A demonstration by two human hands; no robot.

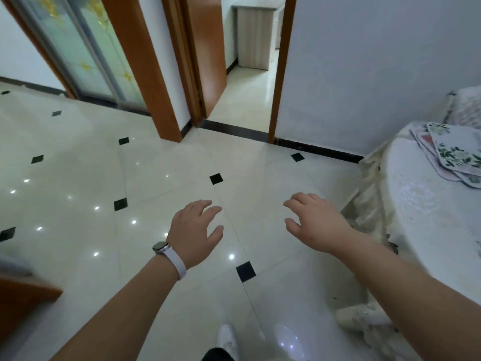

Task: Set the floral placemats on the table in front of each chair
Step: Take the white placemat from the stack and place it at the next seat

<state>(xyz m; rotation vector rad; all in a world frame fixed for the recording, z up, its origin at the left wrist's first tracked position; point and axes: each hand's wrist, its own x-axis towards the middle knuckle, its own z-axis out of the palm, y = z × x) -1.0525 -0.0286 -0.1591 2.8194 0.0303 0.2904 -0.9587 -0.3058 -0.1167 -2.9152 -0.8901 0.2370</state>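
A stack of floral placemats (454, 153) lies on the round table (426, 212) at the right edge, the top one white with green leaves and flowers, pinkish ones fanned out under it. The table wears a white lace cloth that hangs to the floor. My left hand (195, 231), with a white watch on its wrist, is stretched out over the tiled floor, fingers relaxed and empty. My right hand (313, 221) is held out the same way, empty, left of the table and well short of the placemats.
A floral-covered chair back (466, 108) stands behind the table at the far right. A glossy white tile floor (156, 178) with black diamond insets spreads ahead. An open doorway (250, 95) and a glass sliding door (86, 48) lie beyond. A wooden furniture corner (23, 298) juts in at lower left.
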